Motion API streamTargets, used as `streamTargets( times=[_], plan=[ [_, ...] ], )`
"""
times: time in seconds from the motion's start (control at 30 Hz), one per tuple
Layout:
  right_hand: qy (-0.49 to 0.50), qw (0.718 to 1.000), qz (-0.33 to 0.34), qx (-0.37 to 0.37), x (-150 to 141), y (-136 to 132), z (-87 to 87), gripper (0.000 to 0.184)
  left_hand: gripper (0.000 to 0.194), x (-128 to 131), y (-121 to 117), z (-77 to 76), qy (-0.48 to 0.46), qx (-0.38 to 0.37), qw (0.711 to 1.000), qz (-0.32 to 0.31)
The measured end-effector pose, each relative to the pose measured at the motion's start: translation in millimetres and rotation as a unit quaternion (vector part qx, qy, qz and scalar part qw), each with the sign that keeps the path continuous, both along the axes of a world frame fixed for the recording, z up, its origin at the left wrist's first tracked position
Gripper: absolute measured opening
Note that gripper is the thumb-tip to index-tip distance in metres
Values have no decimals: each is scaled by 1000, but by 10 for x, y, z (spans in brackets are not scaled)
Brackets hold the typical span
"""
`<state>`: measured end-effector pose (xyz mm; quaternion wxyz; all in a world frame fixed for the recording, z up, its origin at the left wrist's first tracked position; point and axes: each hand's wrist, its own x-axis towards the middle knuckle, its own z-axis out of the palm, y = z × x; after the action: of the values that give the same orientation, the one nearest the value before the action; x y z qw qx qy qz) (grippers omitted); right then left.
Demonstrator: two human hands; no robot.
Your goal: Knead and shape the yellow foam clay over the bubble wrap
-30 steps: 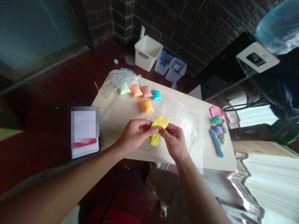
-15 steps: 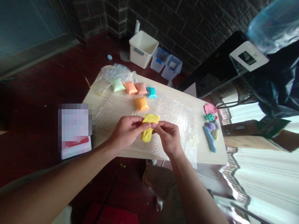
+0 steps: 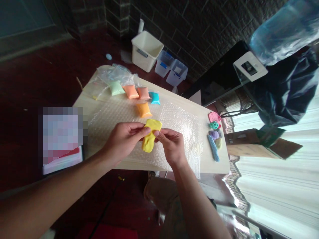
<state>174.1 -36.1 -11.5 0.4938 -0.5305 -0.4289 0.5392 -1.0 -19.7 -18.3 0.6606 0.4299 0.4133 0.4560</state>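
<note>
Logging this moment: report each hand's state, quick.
Left hand: closed, holding the yellow piece between thumb and fingers.
Right hand: closed, pinching the same yellow piece.

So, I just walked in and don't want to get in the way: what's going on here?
A person is holding a soft-looking yellow piece between the fingers of the left hand and right hand, above bubble wrap on a table. Just beyond it lies a yellow-orange packet, with four other coloured packets behind. Several coloured pieces sit toward the table's right end.
</note>
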Motion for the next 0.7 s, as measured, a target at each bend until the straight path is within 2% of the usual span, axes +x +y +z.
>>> streamTargets(
  times=[0.2, 0.43, 0.6, 0.7],
  plan=[
    [53, 998, 40, -21, -61, -1, 27, 32, 21, -28, 8, 10, 53, 37, 998, 22],
    [-11, 999, 43, -24, -105, -9, 86, 28, 23, -8, -41, 8, 91, 71, 993, 22],
    [-5, 1000, 21, 5, -99, 6, 23, 22, 29, -17, -28, -24, 33, 42, 998, 18],
    [25, 999, 25, 14, -92, 9, -5, 19, 30, -37, -5, 1, 7, 12, 1000, -14]
  ],
)
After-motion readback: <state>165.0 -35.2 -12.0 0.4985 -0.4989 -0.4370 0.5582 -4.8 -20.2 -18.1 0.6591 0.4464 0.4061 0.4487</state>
